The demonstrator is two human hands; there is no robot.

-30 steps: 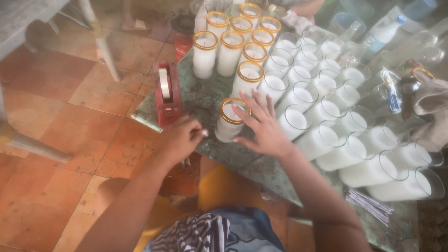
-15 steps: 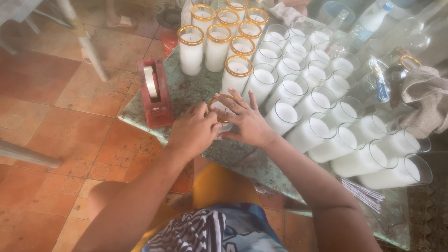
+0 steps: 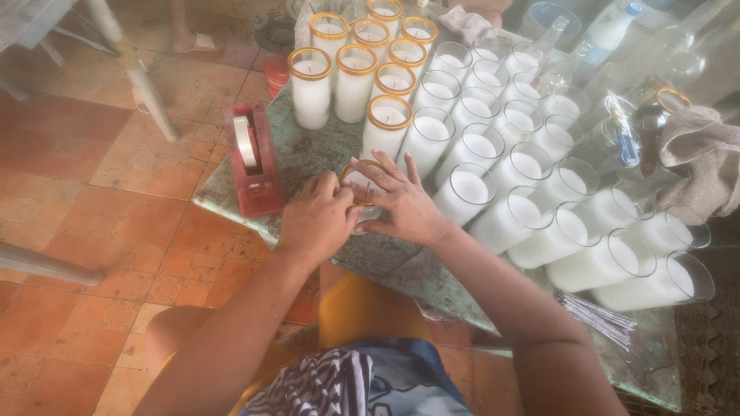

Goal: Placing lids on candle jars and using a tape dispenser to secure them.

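Both hands meet on one candle glass (image 3: 362, 189) with a gold band at its rim, standing near the front edge of the desk (image 3: 324, 158); the left hand (image 3: 316, 219) is curled, its fingertips pressed to the glass's near side; the right hand (image 3: 401, 204) is spread, fingers wrapped round the other side; a red tape dispenser (image 3: 250, 158) sits just left; rows of white candles (image 3: 493, 146) stand behind.

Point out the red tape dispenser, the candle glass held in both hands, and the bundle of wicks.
red tape dispenser (image 3: 254, 166), head view, on its red body.
candle glass (image 3: 362, 185), head view, on its gold-banded rim.
bundle of wicks (image 3: 597, 320), head view, mid-bundle at the table's right.
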